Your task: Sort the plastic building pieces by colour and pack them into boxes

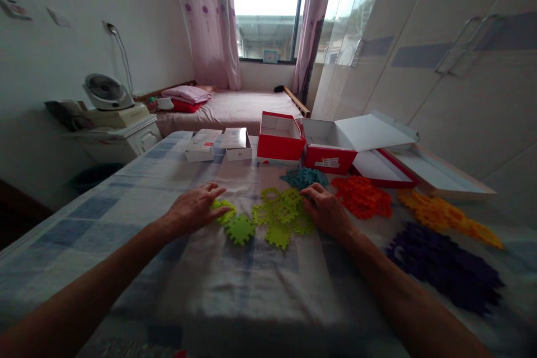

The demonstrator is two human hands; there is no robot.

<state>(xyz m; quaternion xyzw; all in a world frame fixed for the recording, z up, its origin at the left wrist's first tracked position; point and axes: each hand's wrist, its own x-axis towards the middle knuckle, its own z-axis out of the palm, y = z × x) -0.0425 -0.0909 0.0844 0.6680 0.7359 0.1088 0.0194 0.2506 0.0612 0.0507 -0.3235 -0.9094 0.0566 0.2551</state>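
Yellow-green interlocking puzzle pieces with notched edges lie on the table in front of me, in a loose pile [286, 208] and a smaller group beside it. My left hand [196, 207] is at the left end of the smaller group, thumb and fingers apart, touching a yellow-green piece [224, 211]. Closer to me in that group lies a solid green piece [240, 230]. My right hand [328, 208] rests against the right side of the pile, its fingers loosely bent over the edge pieces. Its thumb is mostly hidden, and no piece shows lifted in either hand.
Further piles are teal [305, 178], orange-red [363, 197], yellow-orange [447, 212] and dark purple [444, 265]. Behind stand two white boxes [203, 145], open red boxes [280, 148] and shallow lids [444, 170]. A checked cloth [138, 201] covers the table.
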